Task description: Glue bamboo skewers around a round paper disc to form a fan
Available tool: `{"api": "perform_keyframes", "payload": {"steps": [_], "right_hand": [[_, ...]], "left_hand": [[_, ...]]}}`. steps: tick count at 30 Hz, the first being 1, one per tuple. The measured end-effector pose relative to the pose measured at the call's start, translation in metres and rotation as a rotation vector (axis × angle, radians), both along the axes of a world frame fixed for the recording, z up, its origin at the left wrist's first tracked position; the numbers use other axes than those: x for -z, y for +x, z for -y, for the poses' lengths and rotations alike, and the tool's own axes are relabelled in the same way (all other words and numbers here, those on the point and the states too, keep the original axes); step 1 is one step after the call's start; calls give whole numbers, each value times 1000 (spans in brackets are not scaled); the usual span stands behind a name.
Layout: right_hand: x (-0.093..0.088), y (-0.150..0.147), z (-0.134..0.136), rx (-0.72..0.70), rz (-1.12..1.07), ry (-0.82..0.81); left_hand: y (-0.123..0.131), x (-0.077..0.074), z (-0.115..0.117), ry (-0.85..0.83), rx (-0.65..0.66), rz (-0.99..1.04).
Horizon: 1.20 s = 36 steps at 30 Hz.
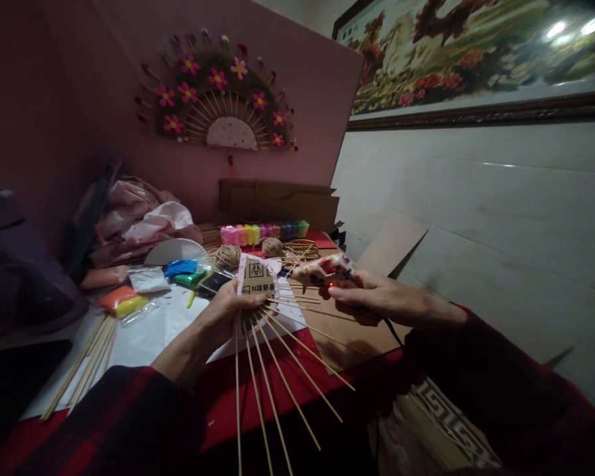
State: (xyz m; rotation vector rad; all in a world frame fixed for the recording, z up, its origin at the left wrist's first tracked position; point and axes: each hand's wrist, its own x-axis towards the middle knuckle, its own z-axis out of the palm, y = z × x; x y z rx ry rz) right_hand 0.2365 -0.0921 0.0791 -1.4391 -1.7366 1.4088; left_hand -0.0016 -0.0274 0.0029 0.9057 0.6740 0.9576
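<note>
My left hand (pixel 227 311) grips a cardboard piece (pixel 258 281) by its left and lower edge, the thumb lying across it. Printed marks show on its brown face, and pale fabric lines its rim. Thin wooden sticks (pixel 290 357) fan out from the cardboard, downward and to the right. My right hand (pixel 359 299) is wrapped round a patterned glue gun (pixel 327 271) with a small red light and a dark cord. The gun points left, a little to the right of the cardboard and apart from it.
Twine balls (pixel 228 256), colourful clay packs (pixel 262 233) and loose clay bags (pixel 123 301) lie behind and left. More sticks (pixel 86 360) rest at the left. A flowered fan (pixel 218 99) hangs on a pink board; a cardboard sheet (pixel 389 244) leans at the wall.
</note>
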Motion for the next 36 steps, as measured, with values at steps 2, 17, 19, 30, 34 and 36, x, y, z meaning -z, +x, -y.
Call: {"api": "perform_keyframes", "payload": {"steps": [2, 17, 19, 30, 34, 36], "right_hand": [[-3, -11, 0, -70, 143, 22], [6, -27, -11, -160, 344, 197], [7, -27, -11, -171, 337, 204], [0, -35, -8, -166, 309, 234], [-3, -40, -7, -149, 302, 225], [-4, -40, -6, -135, 307, 216]], "left_hand": [[0, 0, 1, 1, 12, 2], [3, -3, 4, -21, 23, 24], [3, -2, 4, -20, 32, 20], [2, 0, 2, -41, 62, 74], [3, 0, 2, -16, 59, 46], [3, 1, 2, 0, 61, 31]]}}
